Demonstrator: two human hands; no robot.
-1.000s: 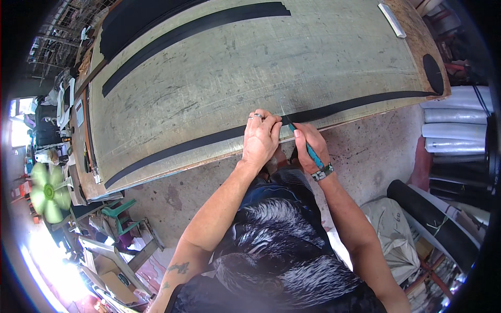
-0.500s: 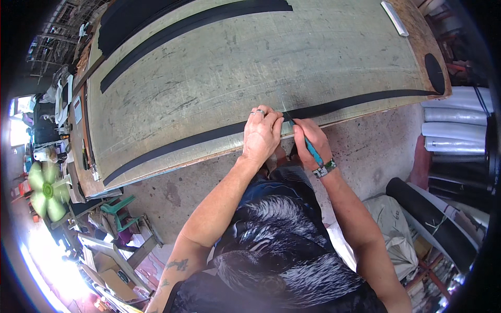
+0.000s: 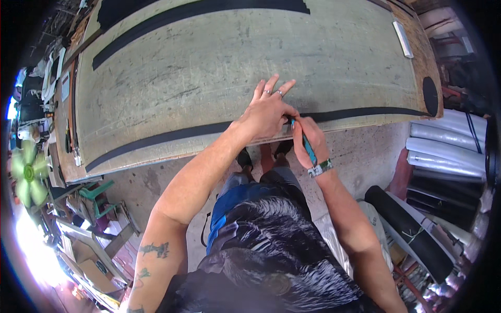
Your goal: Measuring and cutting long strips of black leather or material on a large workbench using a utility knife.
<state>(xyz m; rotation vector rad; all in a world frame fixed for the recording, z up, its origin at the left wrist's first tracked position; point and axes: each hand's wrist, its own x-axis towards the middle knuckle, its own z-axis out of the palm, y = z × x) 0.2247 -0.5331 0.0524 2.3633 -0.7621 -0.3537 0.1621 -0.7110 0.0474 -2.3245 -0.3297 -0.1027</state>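
A long, narrow black strip (image 3: 355,112) lies along the near edge of the worktable (image 3: 209,78). My left hand (image 3: 264,112), with rings on two fingers, rests over it. Three of its fingers spread over the tabletop, while thumb and index finger come together at the strip. Close against them, my right hand (image 3: 309,140) is closed around a slim teal-handled tool (image 3: 310,150). The tool's tip is hidden between the two hands, so its exact kind does not show.
Another black strip (image 3: 193,14) and a larger black sheet (image 3: 120,10) lie farther back. At the right are a white bar (image 3: 402,39), a black oval piece (image 3: 430,96) and wrapped rolls (image 3: 443,151). A black roll (image 3: 412,232) leans nearby. A green fan (image 3: 30,172) stands left.
My left hand has fanned three fingers outward, its thumb and index finger staying at the strip. The right hand has drawn close against it with the teal-handled tool. The whole view has shifted.
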